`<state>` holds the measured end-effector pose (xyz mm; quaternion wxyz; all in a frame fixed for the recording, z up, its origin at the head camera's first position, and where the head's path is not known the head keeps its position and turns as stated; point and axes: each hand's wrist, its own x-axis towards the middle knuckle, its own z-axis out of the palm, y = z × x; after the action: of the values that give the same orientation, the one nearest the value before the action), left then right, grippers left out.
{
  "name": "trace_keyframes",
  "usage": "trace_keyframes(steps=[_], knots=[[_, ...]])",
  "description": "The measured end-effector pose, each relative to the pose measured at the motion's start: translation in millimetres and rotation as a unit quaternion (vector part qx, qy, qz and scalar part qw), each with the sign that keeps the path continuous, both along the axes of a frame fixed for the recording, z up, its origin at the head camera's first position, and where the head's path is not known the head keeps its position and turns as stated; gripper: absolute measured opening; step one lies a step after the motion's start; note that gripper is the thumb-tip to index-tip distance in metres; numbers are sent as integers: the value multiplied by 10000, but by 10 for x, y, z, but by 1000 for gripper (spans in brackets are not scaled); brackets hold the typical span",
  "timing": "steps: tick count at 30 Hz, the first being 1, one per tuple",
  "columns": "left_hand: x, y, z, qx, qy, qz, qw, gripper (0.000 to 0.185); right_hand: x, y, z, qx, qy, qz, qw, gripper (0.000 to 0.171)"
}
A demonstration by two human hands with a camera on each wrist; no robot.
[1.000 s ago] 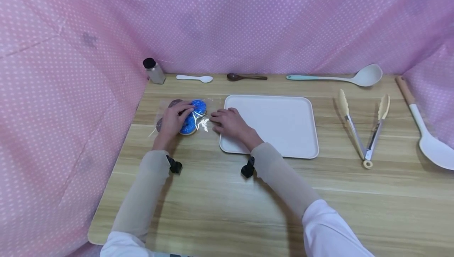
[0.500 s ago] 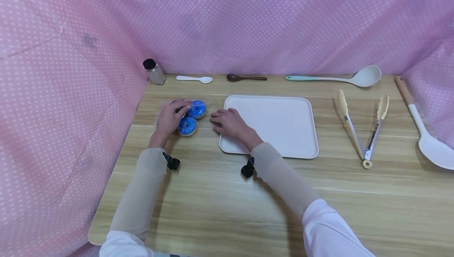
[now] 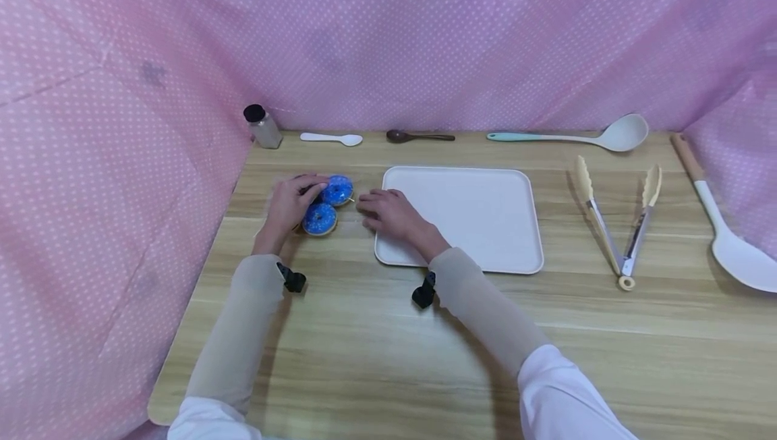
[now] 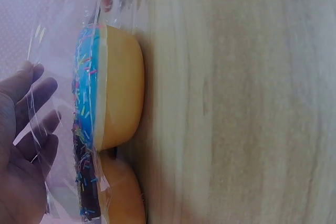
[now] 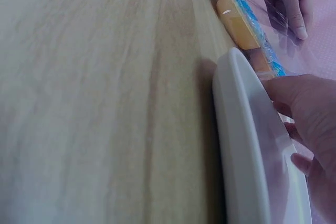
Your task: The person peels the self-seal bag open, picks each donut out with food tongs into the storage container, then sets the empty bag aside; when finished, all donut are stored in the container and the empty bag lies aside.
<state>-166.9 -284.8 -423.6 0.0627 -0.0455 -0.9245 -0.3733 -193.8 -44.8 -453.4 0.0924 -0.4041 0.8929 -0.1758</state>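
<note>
**A:** Where do the doughnuts lie relative to the left hand?

**B:** The left hand [image 3: 290,204] rests over the left side of a clear plastic bag [image 4: 63,51] holding blue-iced doughnuts [image 3: 328,204]. Two blue ones show just right of its fingers, one farther from the wrist, one nearer. In the left wrist view the fingers [image 4: 31,103] lie loosely bent against the film, above the sprinkled icing; whether they pinch the film cannot be told.

**A:** And the right hand?

**B:** The right hand [image 3: 391,212] lies palm down, fingers relaxed, on the near left corner of the white tray [image 3: 485,217], its fingertips pointing left toward the bag. The doughnuts sit just beyond those fingertips, to its left; contact with the film cannot be told.

**A:** What lies beyond the hands?

**B:** Far past the left hand stand a small jar with a black lid [image 3: 262,126] and a white spoon [image 3: 330,138]. Past the right hand lies a dark wooden spoon [image 3: 419,136]. Well to its right lie a ladle [image 3: 577,135], tongs [image 3: 619,224] and a white spatula [image 3: 716,217].
</note>
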Motion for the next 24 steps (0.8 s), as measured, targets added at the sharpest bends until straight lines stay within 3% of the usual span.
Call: trace_keyframes(steps=[10,19,24], knots=[[2,3,5,-176,-14,-7,9998,27,-16,129,65,-993,454,-241,9937,33],[8,2,31,-166,53,-94,9998,26,-64,475,194,-1514,327,-851,9843,33],[3,-7,49,-269,87,-94,9996,24,-110,756,192,-1865,362,-1228,9741,31]])
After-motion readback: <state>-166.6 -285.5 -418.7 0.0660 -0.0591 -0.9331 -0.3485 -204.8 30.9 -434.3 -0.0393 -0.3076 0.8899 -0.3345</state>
